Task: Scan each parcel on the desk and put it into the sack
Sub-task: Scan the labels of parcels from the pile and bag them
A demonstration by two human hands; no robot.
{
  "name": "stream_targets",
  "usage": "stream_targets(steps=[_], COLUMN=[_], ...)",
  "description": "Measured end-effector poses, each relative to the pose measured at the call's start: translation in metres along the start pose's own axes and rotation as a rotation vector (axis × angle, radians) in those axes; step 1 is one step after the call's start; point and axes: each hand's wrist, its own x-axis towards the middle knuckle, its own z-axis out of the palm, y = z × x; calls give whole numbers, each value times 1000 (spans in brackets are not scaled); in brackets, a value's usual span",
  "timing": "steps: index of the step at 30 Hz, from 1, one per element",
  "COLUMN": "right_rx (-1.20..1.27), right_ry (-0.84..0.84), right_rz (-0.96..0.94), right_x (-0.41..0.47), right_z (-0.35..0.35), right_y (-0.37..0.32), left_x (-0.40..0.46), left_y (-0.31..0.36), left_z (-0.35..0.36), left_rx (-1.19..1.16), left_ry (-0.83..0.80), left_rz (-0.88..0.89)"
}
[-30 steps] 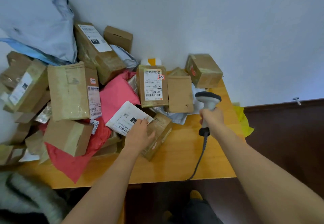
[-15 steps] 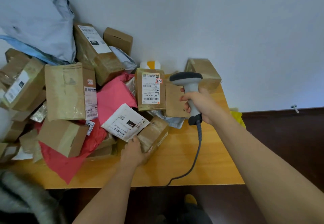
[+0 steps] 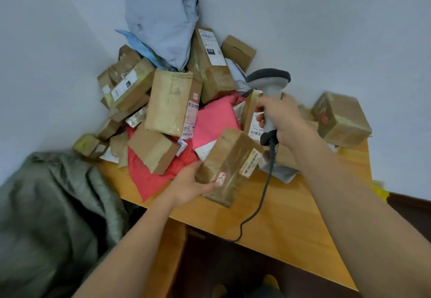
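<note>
My left hand [image 3: 189, 186] grips a small taped brown parcel [image 3: 229, 164] by its near end and holds it tilted just above the wooden desk [image 3: 291, 223]. A barcode label runs along the parcel's right side and a small handwritten sticker sits near my thumb. My right hand [image 3: 283, 118] grips the grey handheld scanner [image 3: 270, 87], whose head is above and behind the parcel; its cable trails down over the desk edge. The grey-green sack [image 3: 51, 216] slumps on the floor at the lower left, beside the desk.
A heap of cardboard boxes, a pink mailer bag [image 3: 214, 120] and a pale blue bag [image 3: 161, 22] fills the back left of the desk against the wall corner. One taped box [image 3: 341, 120] sits alone at the right. A yellow item [image 3: 379, 190] lies by the desk's right end.
My left hand has lifted the small brown parcel out from under the white mailer and turned it label up. My right hand moved the scanner left over it. The view swung left, showing the sack.
</note>
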Motion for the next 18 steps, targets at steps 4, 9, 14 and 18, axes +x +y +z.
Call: stream_targets(steps=[4,9,14,18], right_rx=[-45,-136,-143,-85], right_ry=[-86,-138,-231,-341], right_rz=[-64,-122,-168,-193], right_x=[-12,-28,-54,-83], right_z=[41,88,128,167], right_y=[-7,1,8,8], left_x=[-29,-53,-76,-94], left_y=[-16,-38,-42,-52], left_z=[-37,-74,-114,-144], left_rx=[-270,-768,-1087,-1192], left_ry=[165,244,190,198], left_rz=[-143,-187,-60,33])
